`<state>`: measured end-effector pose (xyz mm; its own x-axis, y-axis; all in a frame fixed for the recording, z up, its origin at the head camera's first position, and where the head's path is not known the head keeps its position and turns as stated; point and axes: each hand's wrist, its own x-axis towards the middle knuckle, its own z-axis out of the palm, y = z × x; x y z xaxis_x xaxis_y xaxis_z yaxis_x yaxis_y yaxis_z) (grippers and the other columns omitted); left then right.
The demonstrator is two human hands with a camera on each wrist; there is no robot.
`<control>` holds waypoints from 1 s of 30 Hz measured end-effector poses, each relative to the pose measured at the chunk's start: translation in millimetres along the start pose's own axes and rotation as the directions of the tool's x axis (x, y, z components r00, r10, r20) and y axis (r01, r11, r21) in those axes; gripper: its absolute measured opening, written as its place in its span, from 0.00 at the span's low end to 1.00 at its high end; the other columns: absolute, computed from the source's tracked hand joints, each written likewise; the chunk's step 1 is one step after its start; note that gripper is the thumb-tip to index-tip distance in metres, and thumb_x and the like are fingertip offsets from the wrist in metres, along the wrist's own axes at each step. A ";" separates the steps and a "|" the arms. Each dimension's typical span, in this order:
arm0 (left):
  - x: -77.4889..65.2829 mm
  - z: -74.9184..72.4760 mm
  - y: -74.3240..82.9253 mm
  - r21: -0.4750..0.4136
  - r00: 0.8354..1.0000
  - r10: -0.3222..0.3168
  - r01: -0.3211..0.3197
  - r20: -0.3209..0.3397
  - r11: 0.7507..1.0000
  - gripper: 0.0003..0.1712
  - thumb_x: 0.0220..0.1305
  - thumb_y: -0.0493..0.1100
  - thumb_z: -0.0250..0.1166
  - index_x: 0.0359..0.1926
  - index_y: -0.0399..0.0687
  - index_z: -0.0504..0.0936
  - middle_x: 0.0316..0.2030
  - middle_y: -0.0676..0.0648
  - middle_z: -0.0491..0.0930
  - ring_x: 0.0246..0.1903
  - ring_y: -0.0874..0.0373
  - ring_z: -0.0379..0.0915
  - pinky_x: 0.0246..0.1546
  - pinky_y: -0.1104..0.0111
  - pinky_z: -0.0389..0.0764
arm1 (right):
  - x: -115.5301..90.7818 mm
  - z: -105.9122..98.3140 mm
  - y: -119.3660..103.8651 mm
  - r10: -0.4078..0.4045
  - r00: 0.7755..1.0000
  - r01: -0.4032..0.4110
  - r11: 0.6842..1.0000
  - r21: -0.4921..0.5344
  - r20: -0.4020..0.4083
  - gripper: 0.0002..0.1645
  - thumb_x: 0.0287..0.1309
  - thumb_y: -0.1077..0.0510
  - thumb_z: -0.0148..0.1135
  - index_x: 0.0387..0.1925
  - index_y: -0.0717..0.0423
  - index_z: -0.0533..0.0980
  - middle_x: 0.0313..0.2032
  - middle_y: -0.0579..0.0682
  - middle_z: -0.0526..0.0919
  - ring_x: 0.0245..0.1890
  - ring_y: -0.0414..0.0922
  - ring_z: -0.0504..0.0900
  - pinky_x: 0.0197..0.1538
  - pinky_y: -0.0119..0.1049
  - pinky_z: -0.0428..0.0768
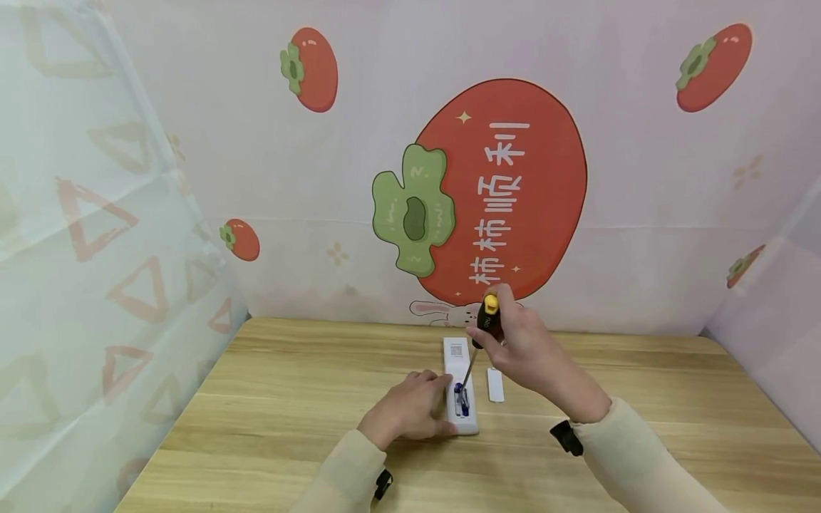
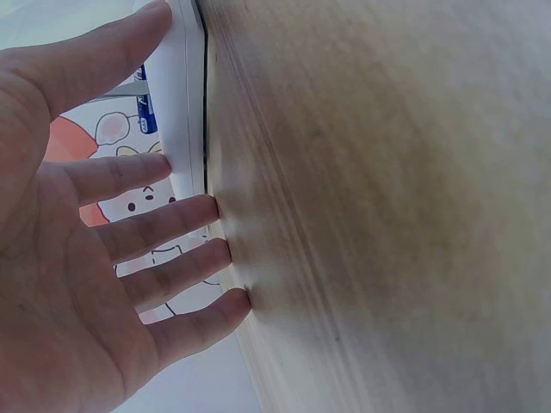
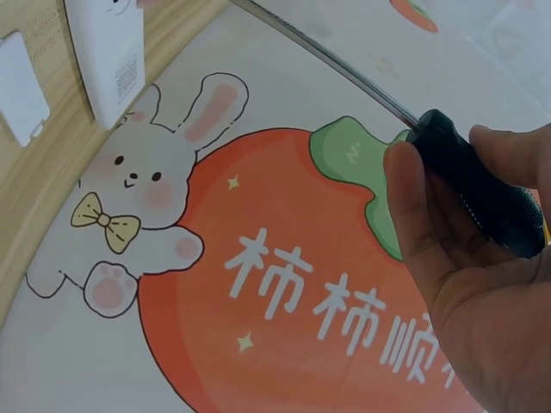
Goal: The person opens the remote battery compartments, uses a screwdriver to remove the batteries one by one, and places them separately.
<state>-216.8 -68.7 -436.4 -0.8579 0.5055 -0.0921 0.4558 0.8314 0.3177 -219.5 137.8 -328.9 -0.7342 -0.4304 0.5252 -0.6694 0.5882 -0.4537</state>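
A white remote control [image 1: 458,363] lies face down on the wooden table, its battery compartment uncovered and blue batteries [image 1: 465,406] inside. My left hand [image 1: 413,406] rests at its left side. In the left wrist view, straight thumb and index fingertips touch the remote's edge [image 2: 182,103], and the other fingertips meet the table. With my right hand [image 1: 529,349] I grip the black and yellow handle of a screwdriver [image 3: 473,185]. Its metal shaft slants down to the battery compartment; the exact contact of the tip is too small to tell.
A small white battery cover [image 1: 496,385] lies on the table [image 1: 288,399] just right of the remote. Behind the table's far edge hangs a pale backdrop [image 1: 359,178] printed with persimmons and a rabbit. Another printed sheet [image 1: 96,249] hangs along the left side.
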 end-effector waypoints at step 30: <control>-1.0 -1.0 1.1 -0.014 1.000 -0.017 0.017 0.005 1.000 0.49 0.54 0.63 0.75 0.71 0.47 0.72 0.64 0.46 0.74 0.63 0.49 0.69 0.62 0.55 0.74 | -4.6 -2.0 -6.0 -0.031 0.999 0.031 0.998 -0.046 0.009 0.30 0.60 0.64 0.72 0.53 0.59 0.61 0.32 0.46 0.74 0.25 0.40 0.74 0.28 0.31 0.79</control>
<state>-215.7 -68.5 -435.0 -0.8644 0.4923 -0.1018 0.4378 0.8367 0.3289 -211.8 137.6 -327.1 -0.7140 -0.4543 0.5327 -0.6861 0.6054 -0.4033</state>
